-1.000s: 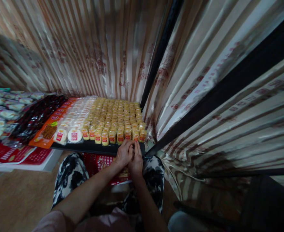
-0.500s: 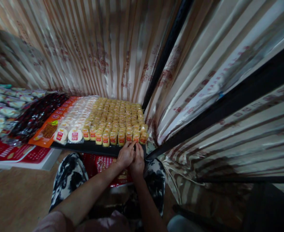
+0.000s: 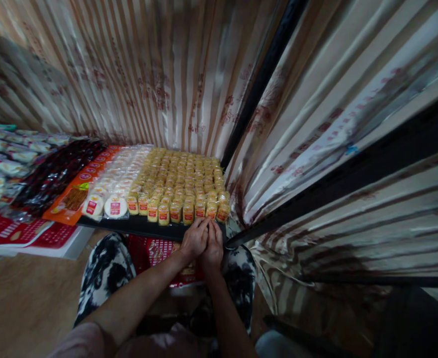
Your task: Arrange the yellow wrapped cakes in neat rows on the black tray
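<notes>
My left hand (image 3: 194,240) and my right hand (image 3: 213,246) are pressed side by side at the front edge of a low black shelf (image 3: 144,226). Their fingers are held together and point forward. The fingertips touch the front row of small yellow packets (image 3: 183,184) with red labels, near the row's right end. What lies between the fingers is hidden. Left of the yellow packets lie round white cakes (image 3: 115,207) in clear wrappers.
Further left on the shelf are orange packets (image 3: 73,199), dark red packets (image 3: 54,174) and pale bags (image 3: 2,164). Striped curtains (image 3: 159,79) hang behind and to the right, with a black post (image 3: 263,79) between them. Red printed boxes (image 3: 25,233) sit below the shelf. My patterned trousers (image 3: 105,271) show beneath.
Both hands have moved slightly forward to the front row of yellow packets. The view has shifted a little to the left and up.
</notes>
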### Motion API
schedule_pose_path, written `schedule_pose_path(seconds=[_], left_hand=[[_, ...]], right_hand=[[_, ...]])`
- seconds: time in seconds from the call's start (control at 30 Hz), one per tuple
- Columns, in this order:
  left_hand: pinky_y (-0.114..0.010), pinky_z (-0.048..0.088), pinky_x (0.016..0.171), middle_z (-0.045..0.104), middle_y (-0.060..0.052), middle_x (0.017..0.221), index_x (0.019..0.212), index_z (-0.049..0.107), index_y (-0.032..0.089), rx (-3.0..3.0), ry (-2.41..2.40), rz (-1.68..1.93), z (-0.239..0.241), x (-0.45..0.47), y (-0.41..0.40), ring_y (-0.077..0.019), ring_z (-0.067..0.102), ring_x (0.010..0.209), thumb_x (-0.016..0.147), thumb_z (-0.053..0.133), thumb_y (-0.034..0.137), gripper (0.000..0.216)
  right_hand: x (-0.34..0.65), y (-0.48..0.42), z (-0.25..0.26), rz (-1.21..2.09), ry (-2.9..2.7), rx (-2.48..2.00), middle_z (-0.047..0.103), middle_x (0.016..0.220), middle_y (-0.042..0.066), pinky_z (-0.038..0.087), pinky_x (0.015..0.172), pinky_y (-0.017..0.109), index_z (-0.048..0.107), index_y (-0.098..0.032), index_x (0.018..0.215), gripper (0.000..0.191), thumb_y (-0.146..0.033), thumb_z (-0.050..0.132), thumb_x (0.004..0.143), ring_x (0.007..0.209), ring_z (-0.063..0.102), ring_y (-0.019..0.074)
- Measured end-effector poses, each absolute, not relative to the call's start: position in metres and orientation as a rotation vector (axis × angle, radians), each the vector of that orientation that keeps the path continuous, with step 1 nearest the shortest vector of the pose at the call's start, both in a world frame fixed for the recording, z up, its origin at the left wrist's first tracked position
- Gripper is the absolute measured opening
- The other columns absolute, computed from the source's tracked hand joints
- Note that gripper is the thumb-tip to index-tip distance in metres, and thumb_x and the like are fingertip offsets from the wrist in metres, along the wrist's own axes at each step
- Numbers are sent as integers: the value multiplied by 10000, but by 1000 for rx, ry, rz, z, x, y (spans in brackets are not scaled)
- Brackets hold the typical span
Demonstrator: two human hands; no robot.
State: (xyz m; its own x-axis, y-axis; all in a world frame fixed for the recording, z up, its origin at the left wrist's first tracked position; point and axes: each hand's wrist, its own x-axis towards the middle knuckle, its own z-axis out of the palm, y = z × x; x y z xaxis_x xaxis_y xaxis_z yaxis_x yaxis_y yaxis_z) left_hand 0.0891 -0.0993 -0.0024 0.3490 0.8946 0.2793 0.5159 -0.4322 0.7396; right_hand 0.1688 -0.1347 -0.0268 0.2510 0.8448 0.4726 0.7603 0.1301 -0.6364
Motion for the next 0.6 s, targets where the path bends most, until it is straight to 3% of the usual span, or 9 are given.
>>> schedule_pose_path(seconds=[0.17, 0.4, 0.6], left_hand=[[-299, 421, 949, 534, -102, 1121, 1177, 506, 136, 1985, 1210, 1071, 1, 83, -110, -166, 510, 1046, 842, 324, 158, 382], [-281, 458, 825, 586, -64, 929, 999, 577, 174, 1811, 1371, 1061, -16, 34, -155, -153, 553, 899, 855, 345, 176, 273], [-307, 409, 898, 649, -58, 948, 901, 647, 174, 1383, 1546, 502, -61, -11, -162, -187, 562, 980, 751, 467, 91, 248]], right_hand=[[165, -141, -16, 153, -1489, -1583, 519, 1173, 160, 422, 943, 388, 505, -109, 1186, 381, -263, 335, 882, 1120, 480, 208], [152, -166, -11, 416, -1743, -1494, 625, 934, 84, 455, 860, 305, 608, -173, 933, 308, -136, 317, 839, 924, 575, 164], [132, -164, -42, 939, -2228, -1627, 670, 931, 87, 451, 771, 273, 650, -182, 911, 298, -69, 422, 755, 853, 616, 184]])
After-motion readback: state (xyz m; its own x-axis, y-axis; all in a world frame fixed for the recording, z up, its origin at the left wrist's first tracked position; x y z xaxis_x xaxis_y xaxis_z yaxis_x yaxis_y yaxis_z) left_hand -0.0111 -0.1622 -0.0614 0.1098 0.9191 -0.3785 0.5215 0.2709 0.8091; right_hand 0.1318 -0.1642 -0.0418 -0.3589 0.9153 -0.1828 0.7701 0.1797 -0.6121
